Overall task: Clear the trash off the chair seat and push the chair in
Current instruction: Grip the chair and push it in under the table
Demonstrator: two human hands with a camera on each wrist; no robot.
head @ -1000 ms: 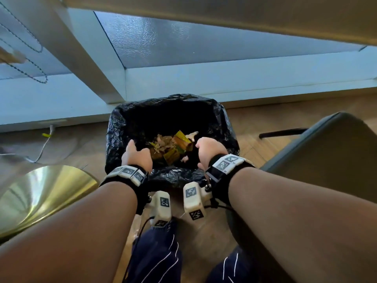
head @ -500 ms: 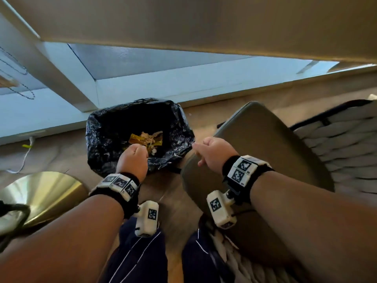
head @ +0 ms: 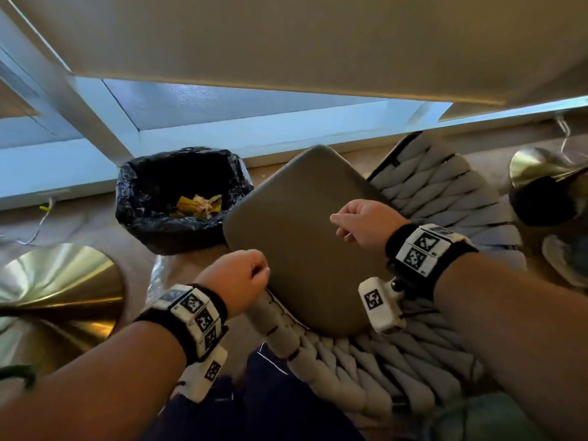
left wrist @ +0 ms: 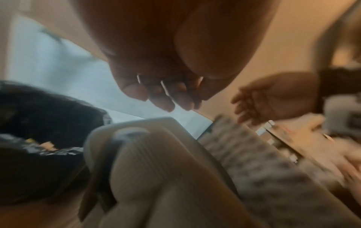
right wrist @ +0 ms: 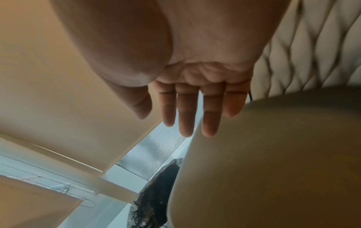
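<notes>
The chair's grey seat (head: 302,249) is bare, with no trash on it, and its woven rope back (head: 445,192) curves round the right and near sides. The black-bagged bin (head: 149,214) stands on the floor just left of the seat, with yellow and brown trash (head: 199,205) inside. My left hand (head: 251,275) hovers at the seat's near left edge with its fingers curled in, holding nothing (left wrist: 166,95). My right hand (head: 346,224) hangs above the middle of the seat (right wrist: 273,162). Its fingers (right wrist: 185,117) are straight and relaxed, and it holds nothing.
A round brass table base (head: 54,291) lies on the floor at the left and a second one (head: 541,163) at the far right. The tabletop's underside (head: 286,43) spans the top. A white cable (head: 41,218) runs along the window wall. My navy trouser legs (head: 270,393) are below.
Both hands have left the bin and moved right to the chair seat. The view has swung right, so the bin now sits at the left and the chair fills the middle.
</notes>
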